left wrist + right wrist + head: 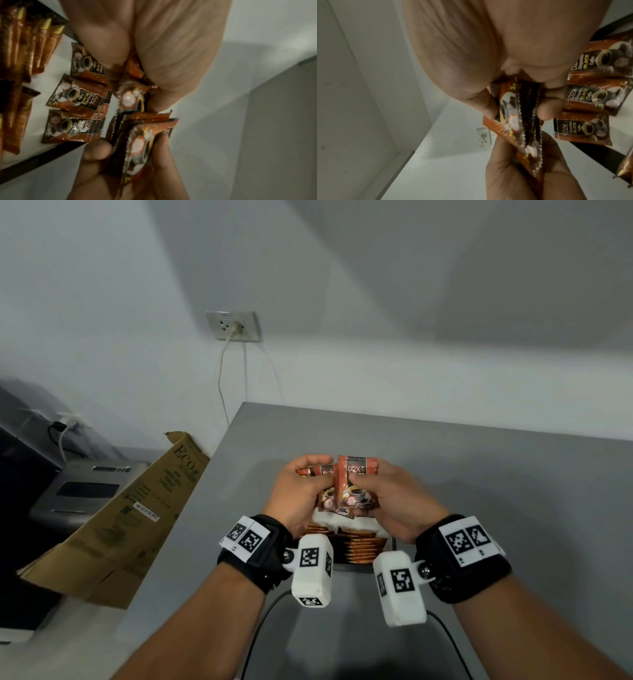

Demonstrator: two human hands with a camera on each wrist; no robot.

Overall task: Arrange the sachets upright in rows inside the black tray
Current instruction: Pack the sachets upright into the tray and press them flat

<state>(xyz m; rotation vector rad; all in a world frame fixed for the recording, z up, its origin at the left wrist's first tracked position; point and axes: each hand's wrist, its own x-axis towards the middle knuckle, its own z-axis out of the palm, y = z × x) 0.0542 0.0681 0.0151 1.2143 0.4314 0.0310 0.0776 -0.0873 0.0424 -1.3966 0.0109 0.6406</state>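
Both hands hold a small bunch of brown "D2X Black Coffee" sachets [356, 484] upright above the black tray [342, 563], which the wrists mostly hide. My left hand [308, 474] pinches the left sachets [130, 98]. My right hand [370, 484] grips the front ones [510, 108]. Rows of upright sachets [363, 546] fill the tray's near part. In the left wrist view three loose sachets [75, 94] lie flat on the tray's white lining inside the black rim [42, 154]. The right wrist view shows the same loose sachets [594, 97].
The tray stands on a grey table [479, 474] near its front edge. A flattened cardboard box [120, 508] leans at the table's left side, beside a grey appliance [85, 487]. A wall socket [233, 326] with a plugged cable is behind. Black cables [267, 611] run at the front.
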